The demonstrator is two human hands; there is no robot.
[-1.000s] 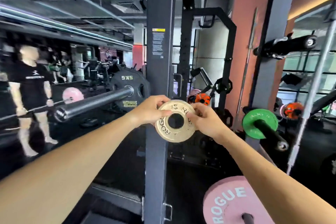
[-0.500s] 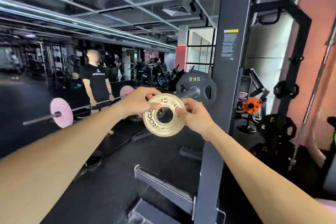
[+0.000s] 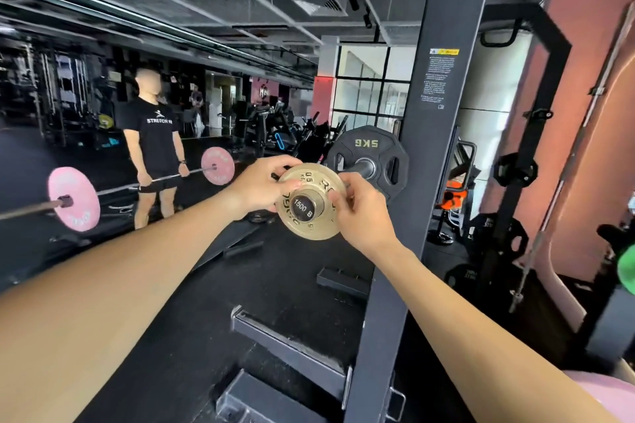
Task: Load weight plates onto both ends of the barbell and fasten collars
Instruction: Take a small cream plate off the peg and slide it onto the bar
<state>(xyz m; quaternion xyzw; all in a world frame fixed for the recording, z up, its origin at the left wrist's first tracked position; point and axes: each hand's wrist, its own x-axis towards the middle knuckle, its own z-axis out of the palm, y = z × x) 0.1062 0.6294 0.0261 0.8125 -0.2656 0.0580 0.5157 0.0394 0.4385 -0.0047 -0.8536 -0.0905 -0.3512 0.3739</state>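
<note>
A small gold weight plate (image 3: pixel 311 227) marked 0.5 KG sits over the end of the barbell sleeve (image 3: pixel 303 208), whose black end cap reads "1500 B" through the plate's hole. My left hand (image 3: pixel 261 187) grips the plate's left rim and my right hand (image 3: pixel 360 213) grips its right rim. Further along the sleeve, behind the gold plate, a black 5KG plate (image 3: pixel 367 148) hangs on the bar. No collar is visible.
A dark rack upright (image 3: pixel 426 148) stands just right of my hands, with base rails (image 3: pixel 288 350) on the black floor below. A person (image 3: pixel 154 148) holds a barbell with pink plates (image 3: pixel 74 197) at left. Stored plates (image 3: pixel 498 240) hang at right.
The view swung left toward the barbell end. The gold plate, held free in front of the sleeve before, now has the sleeve's end cap inside its hole.
</note>
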